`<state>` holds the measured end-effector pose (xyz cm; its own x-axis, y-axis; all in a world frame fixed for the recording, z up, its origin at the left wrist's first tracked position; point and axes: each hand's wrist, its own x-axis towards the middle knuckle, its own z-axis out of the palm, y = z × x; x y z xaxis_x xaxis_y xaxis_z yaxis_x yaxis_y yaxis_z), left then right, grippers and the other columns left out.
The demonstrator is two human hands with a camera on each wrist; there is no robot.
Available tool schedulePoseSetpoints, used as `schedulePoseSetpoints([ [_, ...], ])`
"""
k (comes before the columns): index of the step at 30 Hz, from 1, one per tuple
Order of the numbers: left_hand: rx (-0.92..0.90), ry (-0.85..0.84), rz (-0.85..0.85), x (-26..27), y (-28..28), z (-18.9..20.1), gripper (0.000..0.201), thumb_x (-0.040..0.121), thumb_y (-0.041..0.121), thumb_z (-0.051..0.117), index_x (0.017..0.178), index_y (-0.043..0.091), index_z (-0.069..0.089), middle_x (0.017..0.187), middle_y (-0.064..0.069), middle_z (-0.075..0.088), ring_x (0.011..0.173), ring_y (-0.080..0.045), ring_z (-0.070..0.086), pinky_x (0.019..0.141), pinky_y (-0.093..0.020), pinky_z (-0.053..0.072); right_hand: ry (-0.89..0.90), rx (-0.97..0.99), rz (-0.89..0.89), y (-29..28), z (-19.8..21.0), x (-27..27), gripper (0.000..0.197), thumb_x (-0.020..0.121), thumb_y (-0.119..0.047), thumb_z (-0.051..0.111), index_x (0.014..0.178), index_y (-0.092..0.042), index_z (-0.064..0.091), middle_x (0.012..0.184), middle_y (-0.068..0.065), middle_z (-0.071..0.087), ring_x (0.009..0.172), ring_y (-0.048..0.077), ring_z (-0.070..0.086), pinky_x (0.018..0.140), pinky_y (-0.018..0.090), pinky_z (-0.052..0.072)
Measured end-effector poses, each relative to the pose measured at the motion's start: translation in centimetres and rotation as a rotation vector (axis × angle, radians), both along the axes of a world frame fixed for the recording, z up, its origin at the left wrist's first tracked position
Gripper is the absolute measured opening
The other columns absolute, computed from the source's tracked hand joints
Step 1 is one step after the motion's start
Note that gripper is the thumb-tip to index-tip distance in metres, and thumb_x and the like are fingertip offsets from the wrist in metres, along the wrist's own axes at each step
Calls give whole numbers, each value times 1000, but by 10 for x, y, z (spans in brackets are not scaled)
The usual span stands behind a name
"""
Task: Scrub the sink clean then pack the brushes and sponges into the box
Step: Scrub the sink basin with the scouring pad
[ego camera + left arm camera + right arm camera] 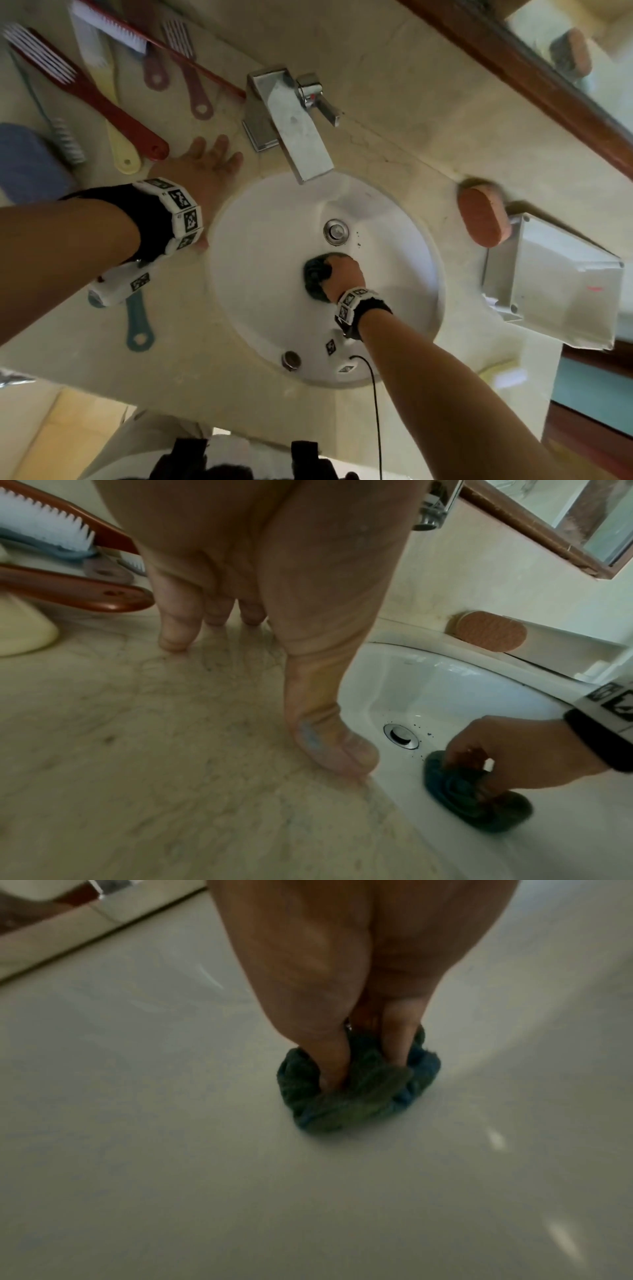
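The white round sink [260, 274] is set in a beige marble counter. My right hand [342, 274] is down in the basin, just below the drain [335, 231]. Its thumb and fingers pinch a dark green-blue scrubbing sponge [313, 274] against the bowl. The right wrist view shows my fingertips [399, 1053] dug into the sponge [359, 1104]. My left hand [205, 168] lies flat on the counter left of the sink with its fingers straight, holding nothing. An orange sponge [483, 216] leans beside the clear box [561, 284] on the right.
Several brushes lie at the upper left: a red one [102, 102], a yellow one [116, 130] and mauve ones [191, 85]. A teal brush [137, 325] lies under my left wrist. A blue cloth [27, 161] is at the far left. The chrome faucet [291, 123] overhangs the basin.
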<state>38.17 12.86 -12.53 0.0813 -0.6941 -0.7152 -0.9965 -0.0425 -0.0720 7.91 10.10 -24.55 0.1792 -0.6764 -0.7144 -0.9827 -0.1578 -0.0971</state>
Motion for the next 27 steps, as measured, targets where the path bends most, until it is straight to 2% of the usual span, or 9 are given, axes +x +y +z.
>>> schedulePoseSetpoints([
  [4,25,-9,-9,0,-2,0,156,50,56,89,148,21,-27,157,-7,-28,148,-35,-8,116,-53,18,-72,-194,-287,-32,-8,19,44,86,-11,62,129,-12,54,119,13,62,109,33,60,90,37,50],
  [7,23,12,-2,2,-3,-2,159,47,58,89,148,23,-28,157,-5,-28,148,-35,-7,116,-56,21,-107,-228,-367,-49,-8,14,35,83,-13,63,118,-11,60,113,14,65,101,34,63,84,36,53],
  [10,23,31,2,3,-2,-1,160,45,59,89,148,24,-28,157,-4,-29,148,-35,-8,116,-57,21,-71,-216,-330,-56,5,-7,33,80,-17,62,112,-9,59,108,14,63,96,34,63,80,36,54],
  [13,36,20,-7,2,-3,1,159,47,58,89,148,23,-28,157,-6,-29,148,-35,-8,117,-54,20,82,-166,-230,-57,15,-39,36,81,-23,61,113,-9,57,109,12,61,97,32,62,83,39,55],
  [16,39,26,-8,2,-3,4,158,48,58,89,149,21,-28,157,-8,-29,148,-36,-8,118,-52,18,195,-103,-174,-51,11,-63,37,88,-20,60,122,-5,56,118,13,61,104,30,62,88,35,51],
  [18,47,24,-8,1,-3,5,157,49,57,89,148,21,-28,157,-8,-29,148,-36,-9,117,-49,15,213,-141,-156,-49,6,-63,38,89,-17,60,126,-6,55,124,14,58,109,30,60,93,36,50],
  [22,47,-1,-12,0,-3,5,155,51,56,88,148,21,-29,156,-6,-31,148,-33,-10,117,-50,18,49,-231,-135,-61,-3,-27,40,88,-9,60,128,-8,54,128,16,57,118,32,54,101,40,45],
  [27,71,-8,-8,-1,-4,9,157,50,57,88,148,22,-29,156,-6,-30,148,-33,-10,117,-50,17,-178,-153,-80,-66,1,19,48,86,-4,58,132,-15,54,130,13,58,119,33,55,101,40,46],
])
